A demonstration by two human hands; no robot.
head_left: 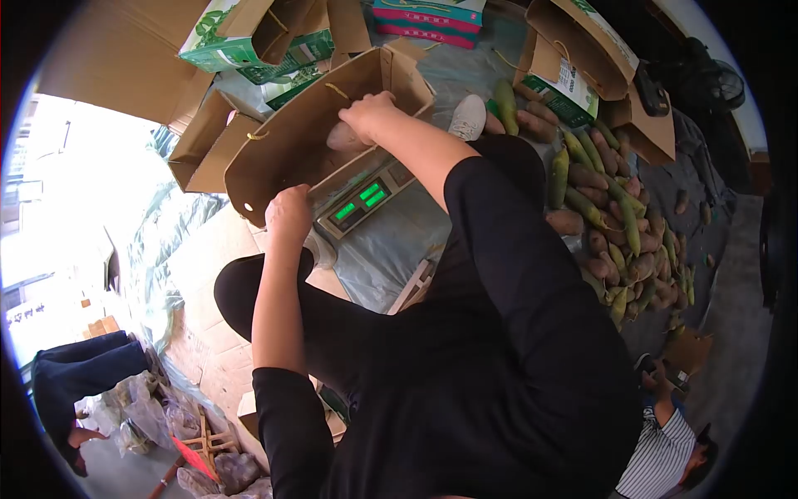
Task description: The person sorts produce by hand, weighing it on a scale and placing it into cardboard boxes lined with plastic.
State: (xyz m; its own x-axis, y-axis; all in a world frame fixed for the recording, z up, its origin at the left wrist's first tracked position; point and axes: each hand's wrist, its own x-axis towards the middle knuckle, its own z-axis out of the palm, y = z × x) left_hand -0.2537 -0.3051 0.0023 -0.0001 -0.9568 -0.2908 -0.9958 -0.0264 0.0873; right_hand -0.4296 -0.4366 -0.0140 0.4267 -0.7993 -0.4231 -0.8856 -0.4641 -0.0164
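Observation:
An open cardboard box (283,154) with yellow cord handles stands over a weighing scale (366,205), whose green digits are lit. My left hand (288,214) is closed on the near edge of the box at its left end. Inside the box, toward the right, my right hand (366,116) has its fingers closed around a pinkish sweet potato (345,139). The fingertips of that hand are partly hidden. To the right of my legs lies a big heap of sweet potatoes (588,177) and long green radishes (559,179).
Green printed cartons (299,56) stand beyond the box, with pink and teal boxes (428,23) near them. More open cartons (582,50) and a fan (711,83) are at upper right. Other people are at lower right, in a striped shirt (661,453), and lower left.

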